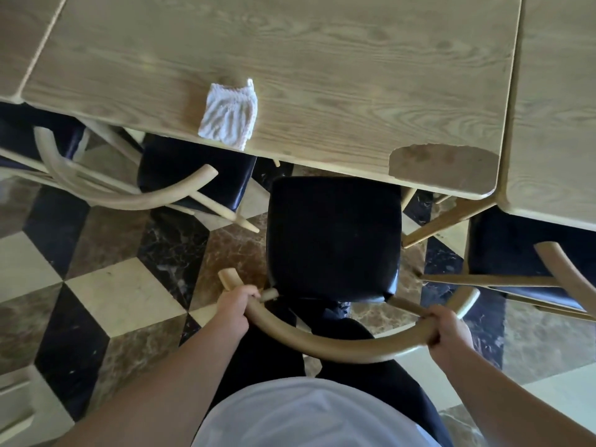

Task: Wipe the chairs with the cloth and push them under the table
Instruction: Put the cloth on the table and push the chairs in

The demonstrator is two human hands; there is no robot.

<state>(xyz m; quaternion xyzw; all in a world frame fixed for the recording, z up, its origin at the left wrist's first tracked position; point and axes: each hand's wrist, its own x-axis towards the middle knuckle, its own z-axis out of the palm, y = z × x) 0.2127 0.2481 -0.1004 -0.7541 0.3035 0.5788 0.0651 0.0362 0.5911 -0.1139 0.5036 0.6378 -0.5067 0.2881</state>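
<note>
A chair with a black seat [333, 237] and a curved wooden back rail [348, 348] stands in front of me, its seat's far edge just at the table's near edge. My left hand [233, 309] grips the rail's left end and my right hand [450, 330] grips its right end. A folded white cloth [229, 115] lies on the wooden table [322, 66] near its front edge, slightly overhanging, with no hand on it.
Another chair [193, 172] sits partly under the table at the left, angled. A third chair [529, 253] stands at the right under a second table [558, 108]. A table leg [445, 221] slants down beside the middle chair's right. The floor is checkered marble.
</note>
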